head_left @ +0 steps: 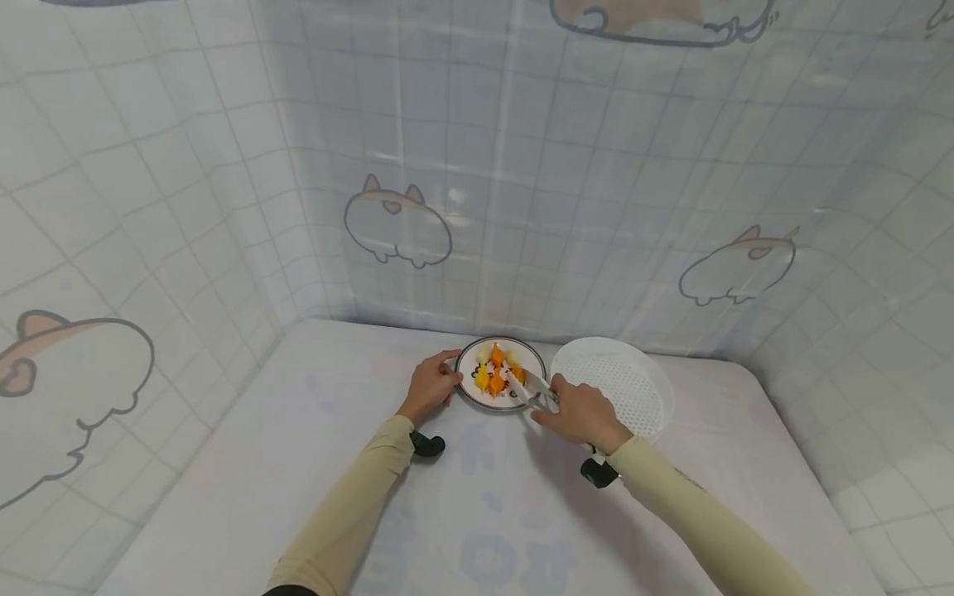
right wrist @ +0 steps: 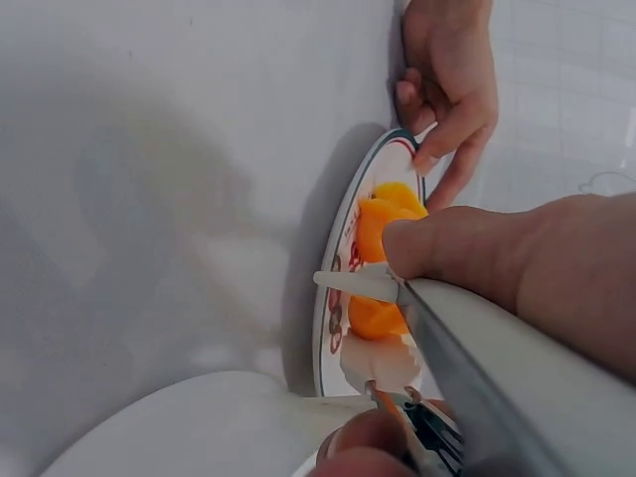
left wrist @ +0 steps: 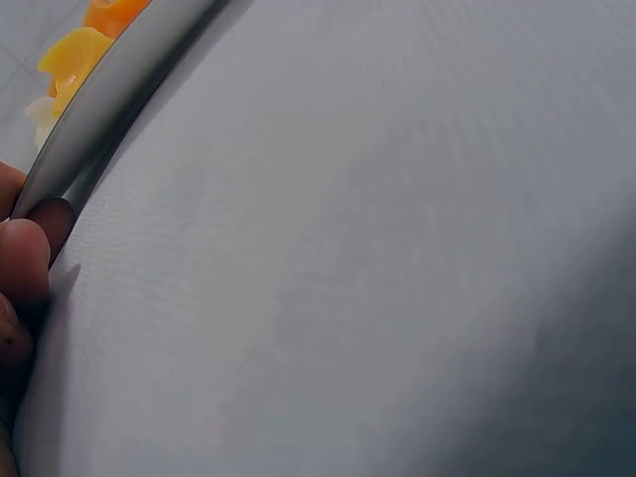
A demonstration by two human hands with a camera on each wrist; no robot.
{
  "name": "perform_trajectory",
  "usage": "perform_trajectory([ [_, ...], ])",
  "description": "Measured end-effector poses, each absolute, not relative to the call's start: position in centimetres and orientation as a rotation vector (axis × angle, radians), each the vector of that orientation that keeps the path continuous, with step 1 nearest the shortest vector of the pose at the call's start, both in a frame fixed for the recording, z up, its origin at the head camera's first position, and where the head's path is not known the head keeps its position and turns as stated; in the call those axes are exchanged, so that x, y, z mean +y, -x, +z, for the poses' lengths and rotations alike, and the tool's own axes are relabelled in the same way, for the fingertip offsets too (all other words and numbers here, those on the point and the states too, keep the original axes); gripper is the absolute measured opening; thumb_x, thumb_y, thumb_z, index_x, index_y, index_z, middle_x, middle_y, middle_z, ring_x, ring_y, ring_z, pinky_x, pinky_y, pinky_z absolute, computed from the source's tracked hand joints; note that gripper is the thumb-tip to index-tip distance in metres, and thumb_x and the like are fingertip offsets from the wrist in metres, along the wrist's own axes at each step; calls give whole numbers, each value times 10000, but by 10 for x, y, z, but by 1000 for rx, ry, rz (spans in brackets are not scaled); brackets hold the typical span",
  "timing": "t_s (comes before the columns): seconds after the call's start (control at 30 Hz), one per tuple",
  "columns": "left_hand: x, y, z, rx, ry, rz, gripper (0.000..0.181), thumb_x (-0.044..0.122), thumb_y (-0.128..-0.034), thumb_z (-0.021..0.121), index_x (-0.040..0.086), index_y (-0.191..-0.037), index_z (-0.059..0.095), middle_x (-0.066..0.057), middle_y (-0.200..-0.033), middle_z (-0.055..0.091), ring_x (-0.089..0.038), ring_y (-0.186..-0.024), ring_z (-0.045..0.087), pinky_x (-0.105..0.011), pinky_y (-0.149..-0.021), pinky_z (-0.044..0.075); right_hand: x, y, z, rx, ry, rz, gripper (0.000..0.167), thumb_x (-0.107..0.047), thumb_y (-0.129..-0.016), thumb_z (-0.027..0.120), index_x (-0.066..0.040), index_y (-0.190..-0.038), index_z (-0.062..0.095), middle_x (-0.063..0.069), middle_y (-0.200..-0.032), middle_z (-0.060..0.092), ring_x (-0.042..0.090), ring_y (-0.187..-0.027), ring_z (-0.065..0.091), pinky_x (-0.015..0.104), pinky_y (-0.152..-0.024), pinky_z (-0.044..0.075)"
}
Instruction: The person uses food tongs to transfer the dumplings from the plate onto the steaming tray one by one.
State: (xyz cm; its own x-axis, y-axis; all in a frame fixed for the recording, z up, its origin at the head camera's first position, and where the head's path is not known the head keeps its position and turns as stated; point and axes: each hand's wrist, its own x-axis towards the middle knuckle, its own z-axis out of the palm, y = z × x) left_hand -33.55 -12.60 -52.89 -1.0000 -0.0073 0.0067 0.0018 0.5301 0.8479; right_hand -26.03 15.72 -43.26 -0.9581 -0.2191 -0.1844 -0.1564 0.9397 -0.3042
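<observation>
A round white plate (head_left: 529, 356) with a dark rim and printed figures holds several orange pieces (head_left: 498, 384), yellow pieces (left wrist: 75, 60) and pale ones, soft and folded in shape. My left hand (head_left: 431, 383) pinches the plate's left edge; in the left wrist view its fingertips lie about the rim. With my right hand (head_left: 585, 411) I grip a pair of tongs (right wrist: 358, 285) with whitish tips, which reach over the plate among the pieces. Whether the tips hold a piece cannot be made out.
Right of the plate, partly under my right hand, lies a round white basket (head_left: 626, 381) with a perforated bottom. A pale cloth with faint letters covers the table (head_left: 358, 356). Behind stands a gridded curtain (head_left: 477, 207) with cartoon animals.
</observation>
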Motion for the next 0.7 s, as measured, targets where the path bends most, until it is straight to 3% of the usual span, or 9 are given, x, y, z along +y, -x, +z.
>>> perform_trajectory([
  [0.13,-125,336,-529,-2741,-18,-1523,538,165,-962,672,162,-1497,609,-59,-791,643,-191,-474,562,-291,-520,432,161,256,-427,2866,266,-492,546,-510,-936,737,-88,-1255,600,48,-765,583,212,-614,551,310,-507,396],
  [0.4,-124,337,-530,-2749,-35,-1522,536,174,-968,674,166,-1500,605,-60,-808,637,-192,-486,562,-289,-522,432,174,252,-410,2865,259,-508,550,-526,-952,713,-109,-1294,605,36,-758,629,203,-631,573,313,-527,418],
  [0.7,-126,338,-532,-2752,-33,-1504,537,174,-974,674,171,-1506,599,-61,-812,646,-202,-489,566,-293,-531,425,209,261,-390,2891,243,-523,582,-517,-975,670,-46,-1304,579,45,-703,600,189,-596,536,309,-527,388],
])
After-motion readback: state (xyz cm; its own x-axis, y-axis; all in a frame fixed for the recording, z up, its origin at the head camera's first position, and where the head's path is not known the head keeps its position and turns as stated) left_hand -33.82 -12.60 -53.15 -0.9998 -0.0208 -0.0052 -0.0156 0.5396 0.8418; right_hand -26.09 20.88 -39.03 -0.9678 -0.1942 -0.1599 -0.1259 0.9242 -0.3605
